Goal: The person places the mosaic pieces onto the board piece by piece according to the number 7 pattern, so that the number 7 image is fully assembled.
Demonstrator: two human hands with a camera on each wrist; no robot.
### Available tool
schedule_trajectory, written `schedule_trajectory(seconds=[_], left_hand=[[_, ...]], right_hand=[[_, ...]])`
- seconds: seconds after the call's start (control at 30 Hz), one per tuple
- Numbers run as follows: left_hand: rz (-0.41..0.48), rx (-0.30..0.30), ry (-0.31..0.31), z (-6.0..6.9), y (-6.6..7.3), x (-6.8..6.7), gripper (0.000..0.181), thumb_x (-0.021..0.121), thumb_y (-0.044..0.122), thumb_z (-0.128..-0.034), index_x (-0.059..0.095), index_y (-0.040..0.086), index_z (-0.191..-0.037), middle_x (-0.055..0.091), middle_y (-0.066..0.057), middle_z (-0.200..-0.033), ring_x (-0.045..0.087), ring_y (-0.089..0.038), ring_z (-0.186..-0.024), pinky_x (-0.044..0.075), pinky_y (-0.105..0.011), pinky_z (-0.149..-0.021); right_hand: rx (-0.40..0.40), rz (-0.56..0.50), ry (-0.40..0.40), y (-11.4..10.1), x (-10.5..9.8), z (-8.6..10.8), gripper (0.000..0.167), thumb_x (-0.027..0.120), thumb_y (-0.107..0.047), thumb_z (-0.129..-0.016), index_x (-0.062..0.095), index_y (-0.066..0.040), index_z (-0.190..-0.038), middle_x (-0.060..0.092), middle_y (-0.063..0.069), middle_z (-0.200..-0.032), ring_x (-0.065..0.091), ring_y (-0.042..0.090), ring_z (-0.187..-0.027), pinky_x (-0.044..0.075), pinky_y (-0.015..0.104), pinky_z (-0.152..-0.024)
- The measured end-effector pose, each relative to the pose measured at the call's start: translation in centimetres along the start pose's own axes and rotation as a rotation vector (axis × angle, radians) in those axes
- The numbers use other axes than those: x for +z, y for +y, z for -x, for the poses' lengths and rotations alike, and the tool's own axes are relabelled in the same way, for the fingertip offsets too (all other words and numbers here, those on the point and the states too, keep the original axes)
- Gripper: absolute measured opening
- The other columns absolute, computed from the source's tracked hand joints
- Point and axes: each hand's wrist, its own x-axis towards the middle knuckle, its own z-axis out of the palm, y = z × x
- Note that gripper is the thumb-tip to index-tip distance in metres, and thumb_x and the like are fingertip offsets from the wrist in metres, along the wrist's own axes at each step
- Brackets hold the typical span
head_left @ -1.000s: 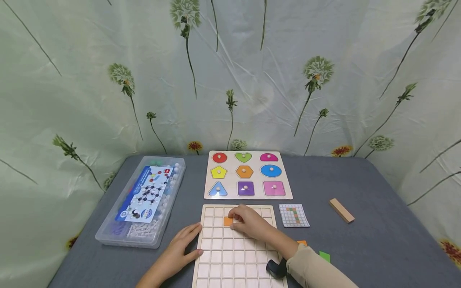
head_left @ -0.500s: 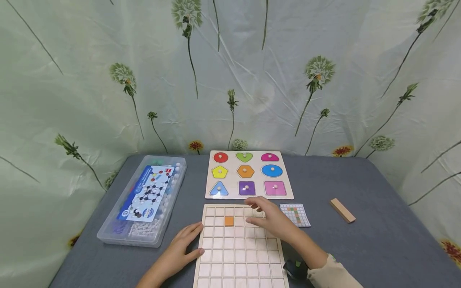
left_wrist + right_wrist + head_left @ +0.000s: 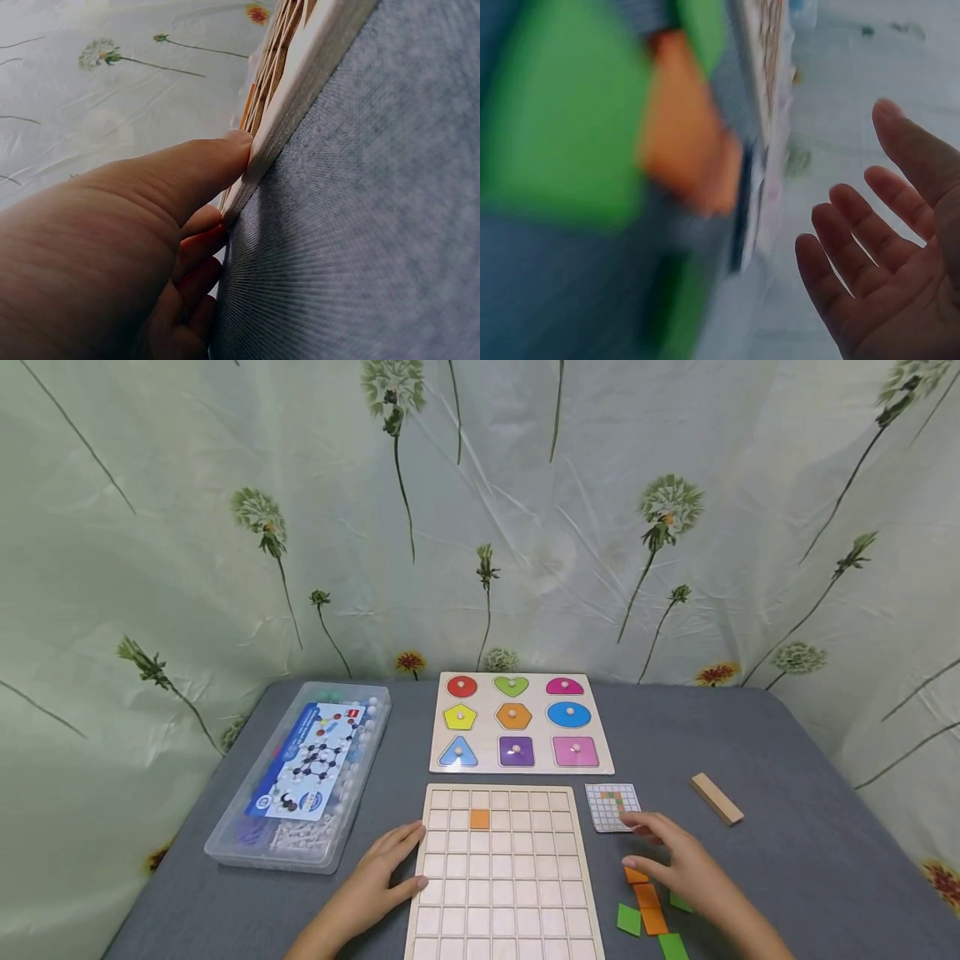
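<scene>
Clear plastic case (image 3: 272, 862) contains white and purple pieces, partly hidden beneath its label (image 3: 311, 760). Wooden grid board (image 3: 502, 893), near edge cut off, holds one orange tile (image 3: 479, 819). Left hand (image 3: 378, 877), fingers relaxed, touches its left edge; right hand (image 3: 678, 860), fingers parted, grasping nothing, hovers near loose tiles (image 3: 647, 896), blurred in the right wrist view.

left grip (image 3: 124, 232) touches board edge (image 3: 291, 105); grey cloth (image 3: 360, 210); flowered backdrop (image 3: 165, 97)
</scene>
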Motion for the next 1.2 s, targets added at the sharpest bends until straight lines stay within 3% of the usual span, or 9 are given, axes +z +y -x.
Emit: schedule_trajectory(seconds=[0.2,0.3,0.53,0.7,0.83,0.93,1.2], left_hand=[[-0.006,0.006,0.006,0.0,0.0,0.0,0.065,0.064,0.036,-0.0817,0.043,0.002,-0.133,0.042,-0.011,-0.133,0.034,-0.032,-0.122,0.032,-0.053,-0.092],[-0.012,0.012,0.008,-0.1,0.0,0.0,0.065,0.064,0.037,-0.0819,0.043,0.002,-0.133,0.042,-0.011,-0.133,0.034,-0.032,-0.122,0.032,-0.053,-0.092],[-0.008,0.013,0.012,0.0,0.1,0.0,0.065,0.064,0.035,-0.0816,0.044,0.001,-0.133,0.042,-0.011,-0.133,0.035,-0.033,-0.122,0.032,-0.053,-0.092],[-0.011,0.015,0.017,0.0,0.1,0.0,0.065,0.065,0.035,-0.0813,0.044,0.001,-0.133,0.043,-0.011,-0.133,0.035,-0.032,-0.122,0.032,-0.053,-0.092],[-0.009,0.007,0.009,0.0,0.1,0.0,0.065,0.064,0.036,-0.0816,0.043,0.002,-0.133,0.042,-0.011,-0.133,0.034,-0.032,-0.122,0.032,-0.053,-0.092],[-0.002,0.000,0.003,0.0,0.1,-0.1,0.065,0.064,0.036,-0.0817,0.043,0.002,-0.133,0.042,-0.011,-0.134,0.034,-0.033,-0.122,0.031,-0.054,-0.092],[0.000,-0.005,0.001,0.0,0.1,-0.1,0.065,0.064,0.036,-0.0817,0.043,0.002,-0.133,0.041,-0.011,-0.134,0.033,-0.033,-0.123,0.031,-0.054,-0.092]], right_hand=[[0.338,-0.048,-0.121,2.1,-0.9,2.7,0.054,0.075,-0.026,-0.070,0.056,-0.004,-0.115,0.056,0.007,-0.111,0.053,0.027,-0.101,0.045,0.040,-0.082],[0.435,-0.064,-0.169,2.9,-1.2,3.7,0.060,0.075,-0.034,-0.068,0.056,-0.003,-0.115,0.055,0.008,-0.112,0.052,0.027,-0.102,0.045,0.041,-0.081],[0.374,-0.018,-0.265,4.7,-1.9,5.0,0.058,0.074,-0.036,-0.070,0.056,-0.002,-0.112,0.053,0.011,-0.109,0.052,0.020,-0.088,0.046,0.027,-0.069],[0.479,0.073,-0.260,4.6,-1.6,4.6,0.035,0.076,-0.018,-0.069,0.060,-0.004,-0.097,0.051,0.004,-0.095,0.049,0.013,-0.076,0.045,0.029,-0.065],[0.538,0.101,-0.233,3.6,-1.4,3.6,0.032,0.075,-0.013,-0.070,0.060,-0.004,-0.096,0.053,0.003,-0.090,0.050,0.014,-0.076,0.046,0.032,-0.066],[0.472,0.082,-0.177,2.4,-1.4,2.8,0.032,0.074,-0.012,-0.071,0.060,-0.005,-0.099,0.055,0.001,-0.090,0.053,0.015,-0.079,0.048,0.030,-0.068],[0.004,0.065,0.027,-1.0,-0.5,-0.6,0.031,0.072,-0.010,-0.074,0.062,-0.011,-0.103,0.054,-0.008,-0.093,0.053,0.010,-0.079,0.048,0.028,-0.068]])
